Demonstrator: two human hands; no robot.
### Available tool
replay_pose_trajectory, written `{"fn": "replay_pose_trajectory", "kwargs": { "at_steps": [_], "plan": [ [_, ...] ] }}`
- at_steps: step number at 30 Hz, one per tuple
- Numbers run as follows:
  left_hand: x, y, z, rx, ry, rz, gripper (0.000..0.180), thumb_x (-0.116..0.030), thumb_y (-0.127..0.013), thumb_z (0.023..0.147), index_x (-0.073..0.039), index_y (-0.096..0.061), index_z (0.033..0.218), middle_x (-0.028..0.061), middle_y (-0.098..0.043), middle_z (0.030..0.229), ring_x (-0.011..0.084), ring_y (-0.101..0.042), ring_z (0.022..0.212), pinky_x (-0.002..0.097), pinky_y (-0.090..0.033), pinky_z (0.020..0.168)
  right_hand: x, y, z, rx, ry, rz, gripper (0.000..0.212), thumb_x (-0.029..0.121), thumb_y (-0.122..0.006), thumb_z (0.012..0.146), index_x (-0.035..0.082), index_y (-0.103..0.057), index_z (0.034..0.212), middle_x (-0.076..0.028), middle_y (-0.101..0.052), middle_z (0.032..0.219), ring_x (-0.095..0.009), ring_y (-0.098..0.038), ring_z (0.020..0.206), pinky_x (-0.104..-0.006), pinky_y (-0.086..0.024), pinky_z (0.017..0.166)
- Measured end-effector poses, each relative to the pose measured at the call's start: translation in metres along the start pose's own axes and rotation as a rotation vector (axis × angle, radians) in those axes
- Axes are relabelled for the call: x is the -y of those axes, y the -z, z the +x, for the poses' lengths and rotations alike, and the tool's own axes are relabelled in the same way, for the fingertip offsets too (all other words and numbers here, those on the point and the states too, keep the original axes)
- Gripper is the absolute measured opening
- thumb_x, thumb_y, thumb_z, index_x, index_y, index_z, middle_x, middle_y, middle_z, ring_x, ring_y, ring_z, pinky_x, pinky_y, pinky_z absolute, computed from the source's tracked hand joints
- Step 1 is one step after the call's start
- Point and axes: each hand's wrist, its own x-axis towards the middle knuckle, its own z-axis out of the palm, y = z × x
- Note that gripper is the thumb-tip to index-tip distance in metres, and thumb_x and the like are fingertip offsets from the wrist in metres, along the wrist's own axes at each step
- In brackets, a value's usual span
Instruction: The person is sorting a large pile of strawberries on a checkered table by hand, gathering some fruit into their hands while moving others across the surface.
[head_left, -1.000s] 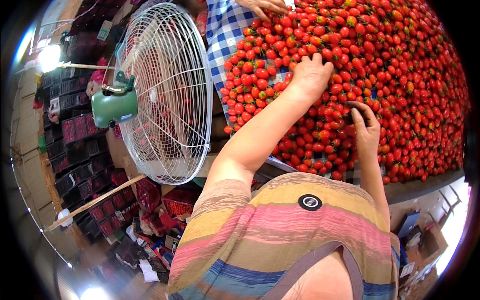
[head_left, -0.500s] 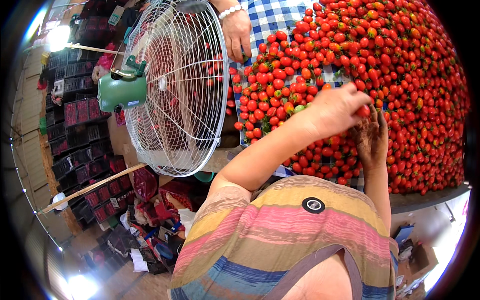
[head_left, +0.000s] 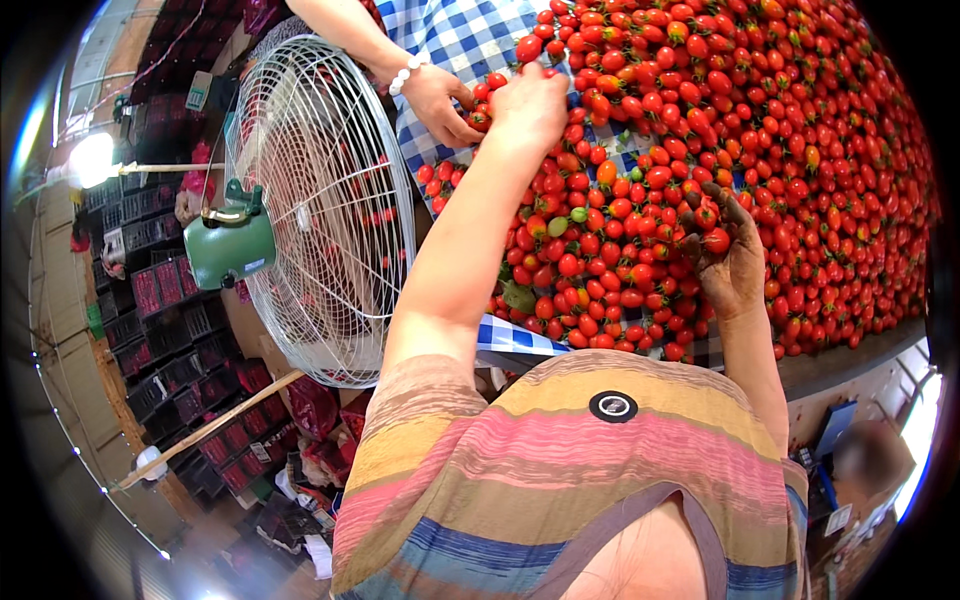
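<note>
A thick layer of red cherry tomatoes [head_left: 800,180] covers much of a blue-and-white checked cloth [head_left: 450,30]. My left hand [head_left: 532,108] reaches over to the far left part of the cloth, back up. Its fingers are curled down at the edge of the heap, and what they hold is hidden. Low over the tomatoes, my right hand [head_left: 732,258] is cupped palm up, with dark-stained fingers bent around a few cherry tomatoes [head_left: 716,240]. Beside my left hand, a co-worker's hand [head_left: 438,102] with a white bead bracelet touches several tomatoes.
A large wire-caged fan [head_left: 315,215] with a green motor [head_left: 230,248] stands close to my left arm. Stacked black crates [head_left: 160,290] with red contents line the left side. Beyond the table's right front edge [head_left: 850,355] is a cardboard box [head_left: 875,455].
My left hand has swung from beside my right hand to the far left. My right hand now shows tomatoes in its palm. The co-worker's hand has moved nearer and bent toward tomatoes.
</note>
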Motion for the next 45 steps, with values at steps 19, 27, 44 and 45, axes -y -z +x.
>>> {"fn": "replay_pose_trajectory", "kwargs": {
  "at_steps": [19, 27, 44, 45],
  "plan": [
    [-0.038, 0.016, -0.007, -0.282, -0.114, -0.352, 0.029, -0.014, -0.066, 0.089, -0.005, -0.066, 0.117, 0.0168, -0.068, 0.105, 0.0359, -0.064, 0.103, 0.0448, -0.053, 0.087, -0.004, -0.011, -0.003, 0.113, -0.11, 0.191, 0.043, 0.038, -0.054, 0.102, 0.005, -0.058, 0.129, -0.017, -0.06, 0.131, -0.031, -0.065, 0.11, -0.0393, -0.063, 0.08],
    [-0.005, -0.012, 0.0, -0.138, -0.007, -0.273, 0.024, -0.023, -0.069, 0.085, -0.007, -0.07, 0.103, 0.0143, -0.07, 0.101, 0.0336, -0.068, 0.094, 0.0448, -0.055, 0.082, 0.017, -0.002, -0.001, 0.097, 0.031, 0.286, 0.036, 0.034, -0.055, 0.102, 0.001, -0.063, 0.114, -0.021, -0.062, 0.128, -0.037, -0.057, 0.126, -0.0506, -0.056, 0.097],
    [-0.077, -0.029, -0.12, -0.184, -0.169, -0.342, 0.003, -0.012, -0.064, 0.084, -0.01, -0.063, 0.082, 0.0082, -0.063, 0.085, 0.0285, -0.066, 0.08, 0.0424, -0.057, 0.064, 0.039, 0.001, -0.006, 0.183, 0.06, 0.441, 0.037, 0.028, -0.058, 0.1, -0.001, -0.061, 0.123, -0.021, -0.061, 0.125, -0.034, -0.061, 0.112, -0.0323, -0.059, 0.07],
    [-0.058, -0.024, -0.114, -0.26, -0.128, -0.21, 0.005, -0.013, -0.065, 0.085, -0.009, -0.064, 0.082, 0.0096, -0.064, 0.084, 0.0292, -0.066, 0.079, 0.0422, -0.056, 0.064, 0.039, -0.001, -0.007, 0.188, 0.057, 0.458, 0.037, 0.028, -0.059, 0.1, -0.002, -0.061, 0.122, -0.021, -0.062, 0.123, -0.034, -0.061, 0.112, -0.0326, -0.059, 0.07]
  ]
}}
